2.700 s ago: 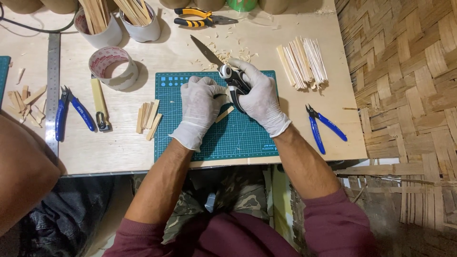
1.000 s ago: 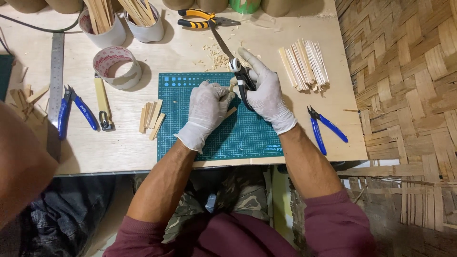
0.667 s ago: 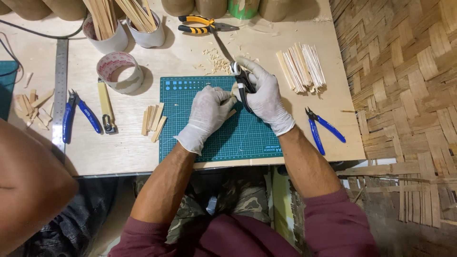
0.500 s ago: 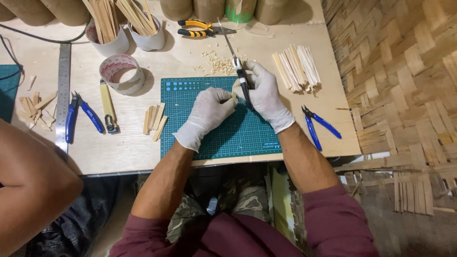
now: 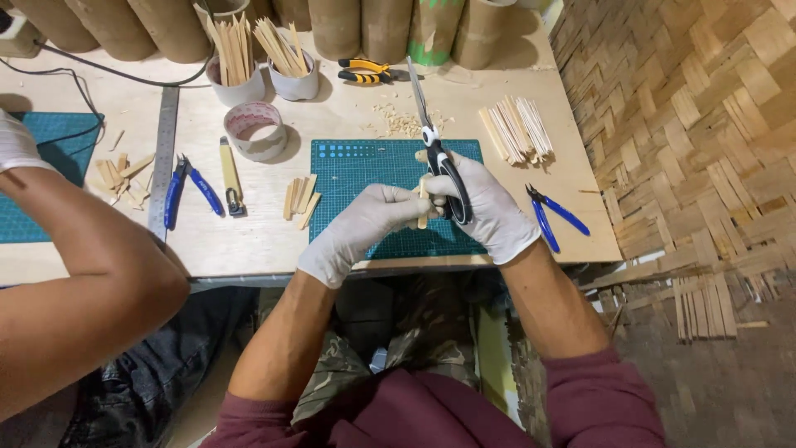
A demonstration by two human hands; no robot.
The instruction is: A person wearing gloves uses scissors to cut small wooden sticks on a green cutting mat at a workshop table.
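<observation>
- Right hand (image 5: 489, 211), in a white glove, is clamped on the black handles of a pair of scissors (image 5: 435, 153); the blades point to the far side, over the far edge of the green cutting mat (image 5: 365, 170).
- Left hand (image 5: 369, 224), also gloved, pinches a short bamboo strip (image 5: 422, 207) upright, just beside the scissor handles. The two hands are together, touching above the near right part of the mat.
- Small offcuts (image 5: 402, 124) lie on the table (image 5: 249, 241) just beyond the mat.
- A bundle of bamboo strips (image 5: 514, 129) lies right of the mat; blue pliers (image 5: 551, 216) lie near it, by the right wrist.
- A few short pieces (image 5: 300, 199) lie just left of the mat.
- Further left: a tape roll (image 5: 255, 129), a second pair of blue pliers (image 5: 186, 187), a steel ruler (image 5: 162, 158).
- Another person's bare arm (image 5: 83, 274) fills the near left.
</observation>
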